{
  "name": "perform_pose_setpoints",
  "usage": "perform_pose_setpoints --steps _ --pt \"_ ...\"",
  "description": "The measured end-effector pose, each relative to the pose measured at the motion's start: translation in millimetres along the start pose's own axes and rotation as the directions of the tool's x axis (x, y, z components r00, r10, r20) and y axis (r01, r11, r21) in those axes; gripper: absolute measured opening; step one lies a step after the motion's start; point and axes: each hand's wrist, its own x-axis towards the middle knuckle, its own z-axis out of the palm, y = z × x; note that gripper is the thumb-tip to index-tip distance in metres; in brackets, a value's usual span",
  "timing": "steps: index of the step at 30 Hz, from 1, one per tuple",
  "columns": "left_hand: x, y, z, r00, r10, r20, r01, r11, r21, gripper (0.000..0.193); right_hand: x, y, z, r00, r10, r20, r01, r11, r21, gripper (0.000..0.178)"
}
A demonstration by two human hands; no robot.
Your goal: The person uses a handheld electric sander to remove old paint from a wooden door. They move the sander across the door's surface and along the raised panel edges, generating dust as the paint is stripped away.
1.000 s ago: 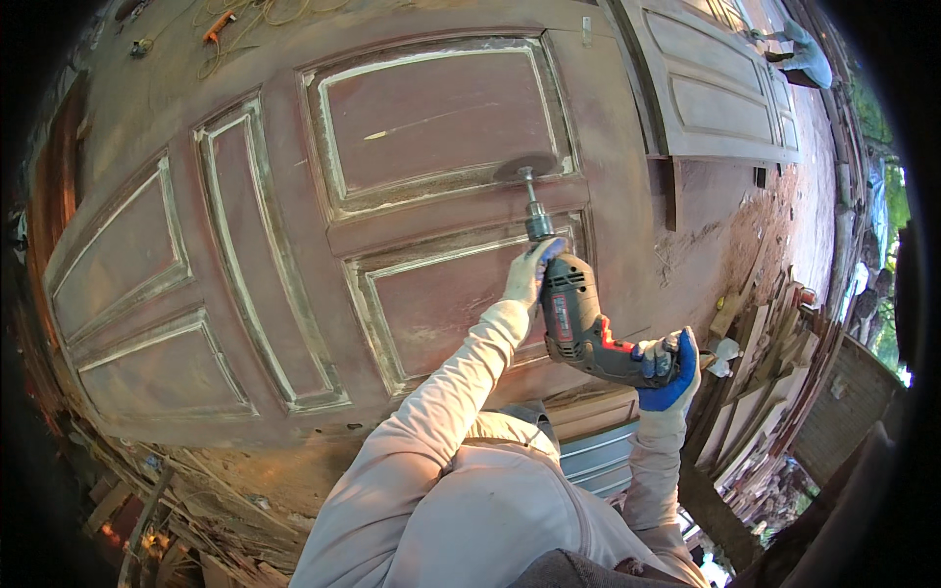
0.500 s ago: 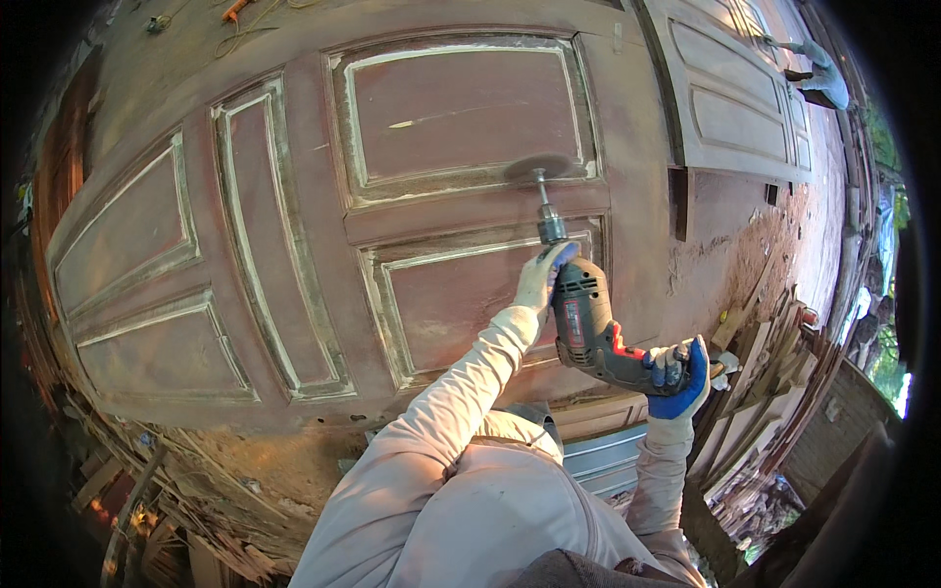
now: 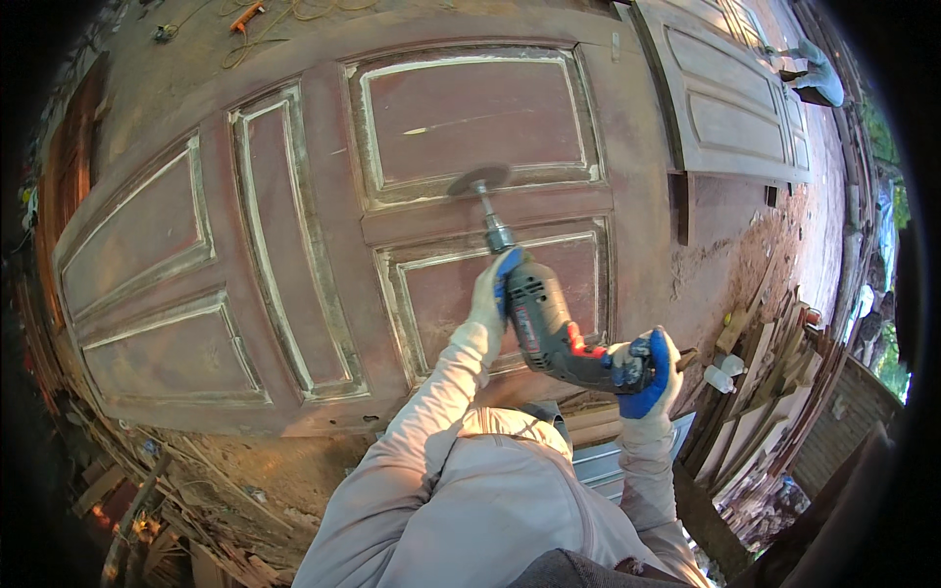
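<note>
My left hand (image 3: 493,286), in a white and blue work glove, is wrapped round the front of a dark grey power drill (image 3: 542,318) just behind its chuck. My right hand (image 3: 649,372), gloved the same way, grips the rear handle. A round sanding disc (image 3: 478,180) on the drill's shaft lies at the rail between two panels of a large brown wooden door (image 3: 635,196). The door is laid flat before me, and pale lines frame its recessed panels. Blur on the disc suggests it is spinning.
A second, greyer panelled door (image 3: 730,122) lies at the far right, with another person (image 3: 817,73) bending near it. An orange tool (image 3: 247,17) with a cord sits on the ground at the far left. Wood offcuts (image 3: 760,392) and plastic bottles (image 3: 720,377) stand to my right.
The disc has moved left along the lower edge of the upper panel. Both hands and the drill have shifted left with it, and the drill now slants more to the left.
</note>
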Motion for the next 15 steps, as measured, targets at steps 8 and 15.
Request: perform_pose_setpoints --steps 8,15 --pt "-1 -2 9 0.997 -0.063 0.038 0.065 0.997 -0.041 0.028 2 -9 7 0.999 -0.018 0.035 0.017 1.0 0.012 0.03" --pt "-32 57 -28 0.993 0.093 0.067 -0.081 0.984 -0.16 0.024 -2 17 58 0.981 0.171 0.096 -0.18 0.98 0.087 0.026"
